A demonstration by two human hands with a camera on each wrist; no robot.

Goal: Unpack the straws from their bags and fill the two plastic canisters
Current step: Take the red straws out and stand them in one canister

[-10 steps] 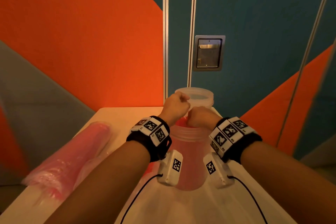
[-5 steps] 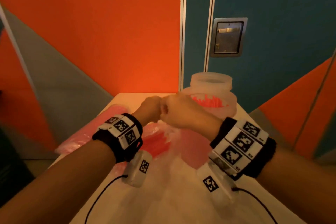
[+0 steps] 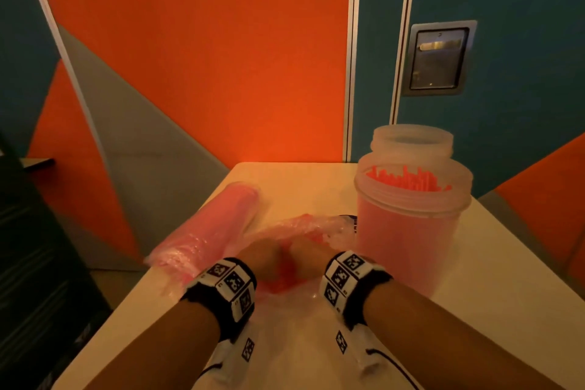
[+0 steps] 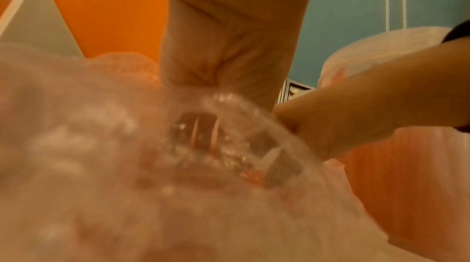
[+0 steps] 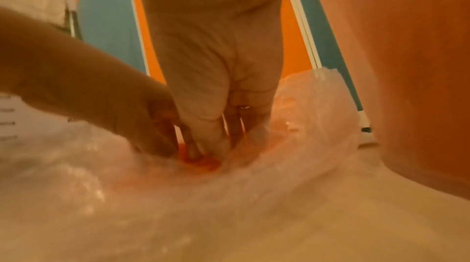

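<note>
Motion blur softens both wrist views, and in the head view the wrist bands cover much of the two hands, so the fingertips are hard to read there. The left hand (image 3: 264,258) and the right hand (image 3: 308,258) sit side by side, knuckles nearly touching, low over the crumpled clear plastic bag of pink straws (image 3: 304,226) lying on the pale tabletop (image 3: 493,288). In the right wrist view the right hand's fingers (image 5: 211,135) point down and are curled into the bag's film around a bunch of orange-pink straw ends (image 5: 201,160); the left hand comes in from the side and pinches the same film. The left wrist view shows the left hand closed on the wrinkled film, its fingertips buried. Just right of the hands stands the translucent plastic canister filled with upright pink straws (image 3: 408,231); behind it a second translucent canister (image 3: 411,141) shows only its open neck. A sealed long bag of pink straws (image 3: 209,231) lies to the left.
</note>
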